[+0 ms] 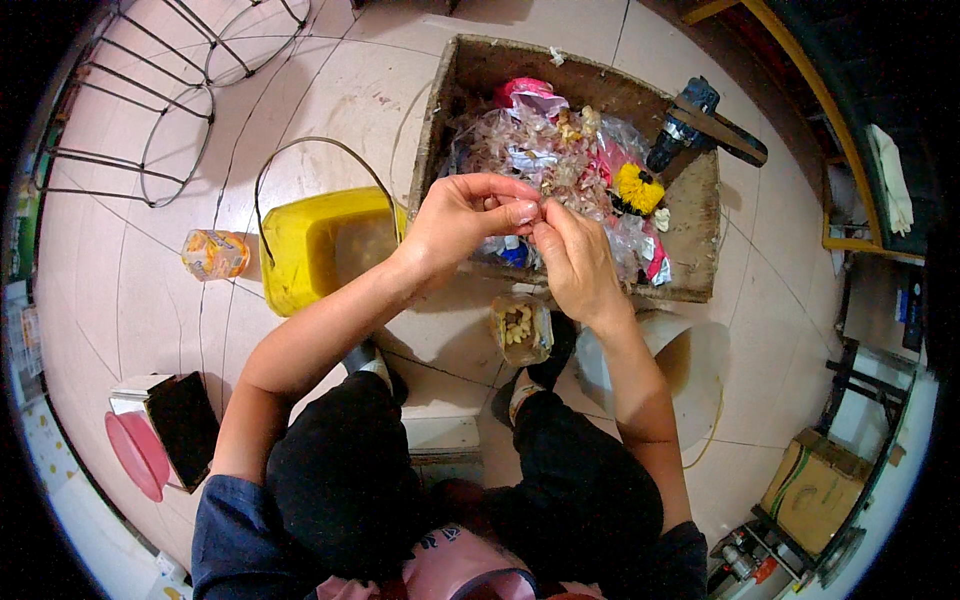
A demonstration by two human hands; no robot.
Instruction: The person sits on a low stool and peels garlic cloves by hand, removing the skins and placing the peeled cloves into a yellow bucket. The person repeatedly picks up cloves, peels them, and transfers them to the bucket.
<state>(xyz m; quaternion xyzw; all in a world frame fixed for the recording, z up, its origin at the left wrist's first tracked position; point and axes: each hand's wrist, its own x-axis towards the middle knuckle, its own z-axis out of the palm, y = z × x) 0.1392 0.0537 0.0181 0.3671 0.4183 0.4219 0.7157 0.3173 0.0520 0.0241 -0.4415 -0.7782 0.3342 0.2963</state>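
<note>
My left hand (452, 225) and my right hand (582, 265) meet fingertip to fingertip above the near edge of a wooden crate (692, 245). Both pinch at one tiny thing, mostly covered by the fingers. Papery skins (520, 140), which look like garlic peel, fill much of the crate, mixed with crumpled plastic bags. Below my hands, between my feet, stands a small clear tub (497, 318) with pale peeled cloves (519, 325) in it.
Left of the crate is a yellow bucket (283, 250) with murky liquid, beside a patterned cup (213, 256). A white bucket (705, 375) stands by my right forearm. A power drill (690, 115) and yellow round brush (637, 188) rest on the crate. Wire frames (150, 145) lie far left.
</note>
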